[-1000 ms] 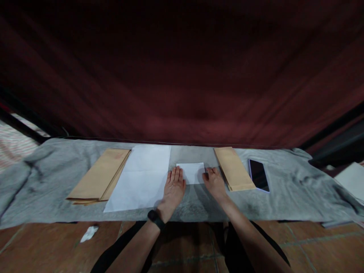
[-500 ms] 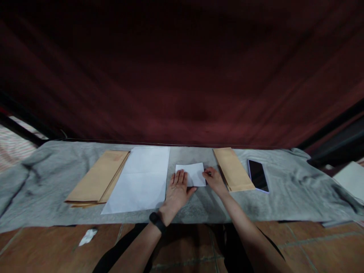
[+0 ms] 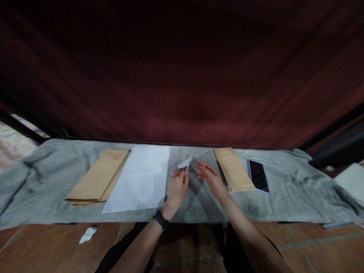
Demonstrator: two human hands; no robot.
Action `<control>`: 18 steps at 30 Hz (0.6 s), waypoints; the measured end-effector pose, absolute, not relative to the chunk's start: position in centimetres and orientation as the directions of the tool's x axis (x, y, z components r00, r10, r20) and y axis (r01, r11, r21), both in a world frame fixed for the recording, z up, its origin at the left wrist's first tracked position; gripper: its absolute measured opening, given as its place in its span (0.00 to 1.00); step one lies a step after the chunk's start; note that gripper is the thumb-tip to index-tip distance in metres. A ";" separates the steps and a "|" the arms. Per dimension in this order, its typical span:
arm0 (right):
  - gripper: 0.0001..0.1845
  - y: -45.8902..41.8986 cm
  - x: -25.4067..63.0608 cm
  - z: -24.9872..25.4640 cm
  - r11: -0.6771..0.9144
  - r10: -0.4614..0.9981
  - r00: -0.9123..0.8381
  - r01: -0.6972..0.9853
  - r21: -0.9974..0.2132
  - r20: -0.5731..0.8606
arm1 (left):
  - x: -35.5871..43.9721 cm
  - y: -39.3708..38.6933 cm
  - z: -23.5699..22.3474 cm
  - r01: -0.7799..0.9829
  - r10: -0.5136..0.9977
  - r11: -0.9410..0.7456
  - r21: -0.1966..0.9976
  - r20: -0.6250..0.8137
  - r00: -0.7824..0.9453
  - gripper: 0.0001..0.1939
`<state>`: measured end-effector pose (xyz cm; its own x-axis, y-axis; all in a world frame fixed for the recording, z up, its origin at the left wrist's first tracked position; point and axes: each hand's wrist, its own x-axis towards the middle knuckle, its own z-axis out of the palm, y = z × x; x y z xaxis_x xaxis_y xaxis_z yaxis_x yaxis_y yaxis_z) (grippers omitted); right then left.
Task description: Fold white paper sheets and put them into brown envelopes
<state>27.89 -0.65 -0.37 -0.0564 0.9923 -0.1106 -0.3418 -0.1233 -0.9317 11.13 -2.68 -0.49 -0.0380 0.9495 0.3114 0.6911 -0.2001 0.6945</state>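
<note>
My left hand (image 3: 178,185) pinches a small folded white paper (image 3: 186,162) and holds it up off the grey cloth-covered table (image 3: 45,182), seen nearly edge-on. A black band sits on that wrist. My right hand (image 3: 209,177) hovers just right of the paper with its fingers spread and nothing in it. A large white sheet (image 3: 140,176) lies flat to the left of my left hand.
A stack of brown envelopes (image 3: 99,176) lies left of the white sheet. Another brown envelope (image 3: 233,168) and a dark phone (image 3: 258,175) lie to the right. A dark red curtain (image 3: 182,76) hangs behind the table. A paper scrap (image 3: 88,234) lies on the tiled floor.
The folded paper lay flat under both hands before. Now my left hand has lifted it off the cloth and tilted it upright, and my right hand has let go of it.
</note>
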 end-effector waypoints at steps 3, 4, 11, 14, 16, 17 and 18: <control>0.27 -0.6 27.7 -0.8 -0.093 0.993 0.042 -0.300 -0.949 -0.110 | 10.9 -2.1 -0.3 0.188 0.967 -0.065 0.980 0.109 -0.229 0.13; 0.28 -0.6 27.5 -0.9 -0.097 0.993 0.042 -0.297 -0.950 -0.115 | 10.9 -2.0 -0.3 -0.012 0.966 -0.026 1.000 0.022 -0.258 0.12; 0.19 -0.3 27.5 -2.0 -0.136 0.989 0.022 -0.215 -0.967 -0.144 | 11.2 -2.8 -0.2 -0.542 0.931 0.202 0.815 -0.333 -0.153 0.18; 0.15 0.2 28.5 -2.9 -0.138 0.989 0.041 -0.078 -0.987 -0.142 | 10.1 -2.5 -0.5 -0.502 0.923 0.197 0.842 -0.331 -0.193 0.18; 0.12 0.6 29.3 -3.4 -0.122 0.992 0.028 0.079 -0.989 -0.120 | 9.0 -2.1 -0.8 -0.414 0.920 0.172 0.894 -0.296 -0.258 0.18; 0.12 0.8 29.6 -3.6 -0.107 0.994 0.019 0.161 -0.981 -0.105 | 8.5 -1.9 -1.0 -0.345 0.917 0.168 0.923 -0.274 -0.289 0.18; 0.11 0.9 29.9 -3.9 -0.090 0.996 0.015 0.233 -0.968 -0.089 | 8.1 -1.8 -1.2 -0.254 0.918 0.172 0.952 -0.248 -0.308 0.18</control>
